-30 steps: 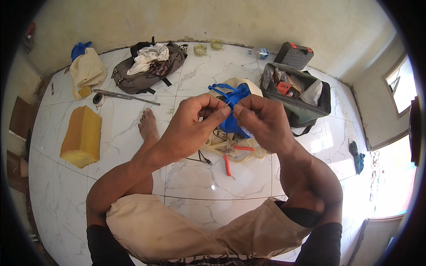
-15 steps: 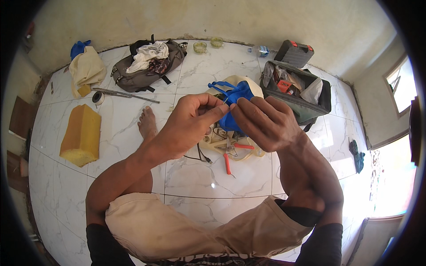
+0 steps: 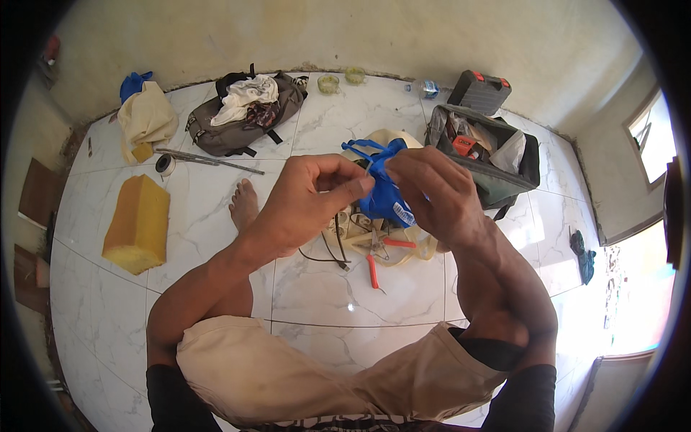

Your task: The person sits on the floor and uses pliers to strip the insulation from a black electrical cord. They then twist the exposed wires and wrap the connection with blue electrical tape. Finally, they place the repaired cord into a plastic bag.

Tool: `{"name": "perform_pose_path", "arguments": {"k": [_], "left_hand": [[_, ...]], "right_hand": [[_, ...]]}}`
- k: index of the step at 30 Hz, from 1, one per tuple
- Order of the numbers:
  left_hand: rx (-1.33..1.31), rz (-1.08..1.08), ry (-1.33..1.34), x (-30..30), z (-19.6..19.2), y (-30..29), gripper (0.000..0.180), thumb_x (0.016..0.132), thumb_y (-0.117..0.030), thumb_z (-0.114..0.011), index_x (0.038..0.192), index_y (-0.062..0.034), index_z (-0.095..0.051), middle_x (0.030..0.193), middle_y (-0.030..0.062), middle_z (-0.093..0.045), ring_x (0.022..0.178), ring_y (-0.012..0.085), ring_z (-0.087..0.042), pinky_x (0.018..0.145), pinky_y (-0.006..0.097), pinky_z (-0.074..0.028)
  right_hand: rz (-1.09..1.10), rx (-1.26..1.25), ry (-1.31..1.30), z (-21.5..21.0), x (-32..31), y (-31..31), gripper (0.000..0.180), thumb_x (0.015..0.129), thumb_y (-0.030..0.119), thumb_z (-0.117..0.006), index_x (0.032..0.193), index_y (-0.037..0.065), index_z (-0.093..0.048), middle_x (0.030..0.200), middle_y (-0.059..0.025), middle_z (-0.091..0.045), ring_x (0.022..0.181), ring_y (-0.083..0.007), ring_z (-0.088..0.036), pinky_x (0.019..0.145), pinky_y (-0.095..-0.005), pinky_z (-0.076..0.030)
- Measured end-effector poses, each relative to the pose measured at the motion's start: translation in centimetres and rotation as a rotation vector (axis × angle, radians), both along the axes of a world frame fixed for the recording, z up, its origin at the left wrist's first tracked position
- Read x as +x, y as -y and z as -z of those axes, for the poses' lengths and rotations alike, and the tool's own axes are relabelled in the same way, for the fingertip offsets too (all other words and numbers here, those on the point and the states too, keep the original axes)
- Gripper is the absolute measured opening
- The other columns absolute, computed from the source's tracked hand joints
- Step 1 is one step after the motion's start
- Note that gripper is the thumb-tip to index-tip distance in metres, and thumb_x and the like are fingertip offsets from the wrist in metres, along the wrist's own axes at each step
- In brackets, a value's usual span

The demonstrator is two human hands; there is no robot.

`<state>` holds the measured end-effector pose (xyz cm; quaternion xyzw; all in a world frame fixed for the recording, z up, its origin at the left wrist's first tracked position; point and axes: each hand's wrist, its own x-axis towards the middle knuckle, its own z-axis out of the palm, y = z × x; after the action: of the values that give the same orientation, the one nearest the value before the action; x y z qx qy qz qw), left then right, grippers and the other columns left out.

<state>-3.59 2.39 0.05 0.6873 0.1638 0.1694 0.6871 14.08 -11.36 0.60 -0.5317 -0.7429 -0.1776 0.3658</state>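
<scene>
My left hand (image 3: 313,198) is raised over the floor, thumb and forefinger pinched together. A thin, light sliver shows at its fingertips, too small to name. Just right of it my right hand (image 3: 443,194) is closed, fingers curled toward the thumb; whatever they hold is hidden. A small gap parts the two hands' fingertips. Behind and below them lies a blue bag (image 3: 385,198) with handles, on a cream cloth-like item (image 3: 428,248). Red-handled pliers (image 3: 373,270) rest open on the near side, next to a dark cable (image 3: 338,258).
A yellow foam block (image 3: 137,223), a tape roll (image 3: 165,165) and metal rods (image 3: 212,160) lie to the left. Farther back are a grey backpack (image 3: 209,135), two glass cups (image 3: 328,85), a plastic bottle (image 3: 425,88), a black case (image 3: 481,92) and an open tool bag (image 3: 489,169).
My right hand has drawn slightly up and away from my left fingertips, opening a gap between them. More of the blue bag shows. The whole view has shifted a little.
</scene>
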Motion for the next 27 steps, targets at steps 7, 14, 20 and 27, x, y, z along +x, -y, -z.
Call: {"name": "perform_pose_path", "arguments": {"k": [7, 14, 20, 27], "left_hand": [[-0.159, -0.148, 0.120, 0.2, -0.2, 0.1, 0.015, 0.091, -0.014, -0.070, 0.099, -0.0013, -0.068, 0.085, 0.0022, -0.070, 0.069, 0.0044, -0.054, 0.065, 0.021, -0.046], [-0.173, -0.150, 0.123, 0.3, -0.5, 0.3, 0.015, 0.091, -0.012, -0.069, 0.101, -0.0014, -0.067, 0.089, 0.0040, -0.071, 0.070, 0.0038, -0.057, 0.066, 0.020, -0.047], [-0.190, -0.158, 0.129, 0.4, -0.7, 0.4, 0.015, 0.091, -0.012, -0.069, 0.101, -0.0011, -0.067, 0.088, 0.0042, -0.071, 0.069, 0.0038, -0.057, 0.066, 0.020, -0.047], [-0.155, -0.142, 0.123, 0.5, -0.6, 0.3, 0.014, 0.092, -0.012, -0.069, 0.100, -0.0011, -0.067, 0.088, 0.0036, -0.071, 0.070, 0.0031, -0.056, 0.065, 0.020, -0.047]], "right_hand": [[0.020, 0.047, -0.070, -0.1, -1.4, -0.1, 0.027, 0.076, -0.003, -0.073, 0.101, -0.003, -0.063, 0.087, -0.0125, -0.065, 0.070, -0.0252, -0.064, 0.057, -0.0327, -0.053], [0.067, 0.144, 0.181, 0.6, -1.4, -0.8, 0.031, 0.074, 0.000, -0.076, 0.101, -0.003, -0.062, 0.089, -0.0100, -0.063, 0.073, -0.0236, -0.063, 0.058, -0.0327, -0.053], [0.024, 0.143, 0.241, 0.5, -0.9, -0.9, 0.031, 0.073, -0.007, -0.075, 0.102, -0.006, -0.062, 0.088, -0.0145, -0.065, 0.065, -0.0243, -0.062, 0.052, -0.0337, -0.052], [0.050, 0.091, 0.246, 0.6, -0.8, -0.6, 0.036, 0.070, 0.002, -0.073, 0.103, -0.004, -0.061, 0.089, -0.0099, -0.061, 0.073, -0.0231, -0.062, 0.060, -0.0346, -0.054]]}}
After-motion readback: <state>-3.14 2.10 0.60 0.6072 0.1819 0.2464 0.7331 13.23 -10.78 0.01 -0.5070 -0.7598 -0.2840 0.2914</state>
